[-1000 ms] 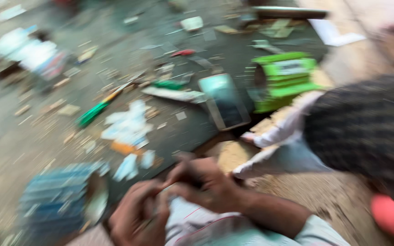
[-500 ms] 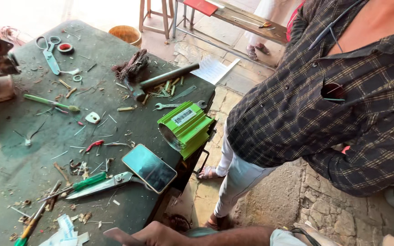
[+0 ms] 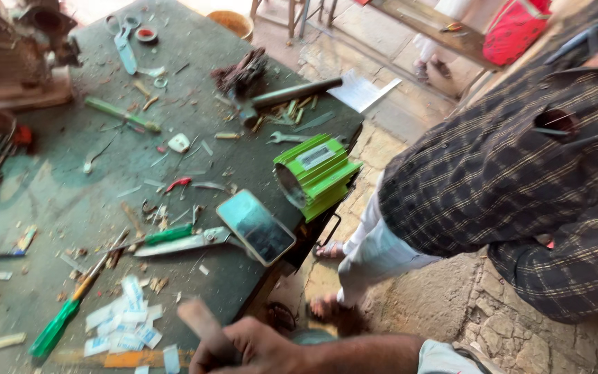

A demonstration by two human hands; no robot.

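My right hand [image 3: 247, 348] is at the bottom edge, just off the near edge of the green worktable [image 3: 70, 194], its forearm running in from the right. The fingers are curled, and a pale blurred stub rises from the fist; I cannot tell whether it is my thumb or something held. My left hand is out of view. Nearest on the table are white paper scraps [image 3: 122, 325], a phone [image 3: 256, 226] lying flat, and green-handled shears [image 3: 174, 239]. A green finned motor housing [image 3: 316, 173] sits at the table's right edge.
A person in a dark checked shirt [image 3: 520, 180] stands close at the right, feet by the table. A green screwdriver [image 3: 57, 325], hammer [image 3: 285, 93], spanner [image 3: 288, 137], scissors [image 3: 122, 45], tape roll [image 3: 147, 33] and an old machine [image 3: 15, 55] clutter the table among chips.
The view swung up from a blur over both hands held together to the table. Now only one hand shows at the bottom, slightly higher than half a second ago.
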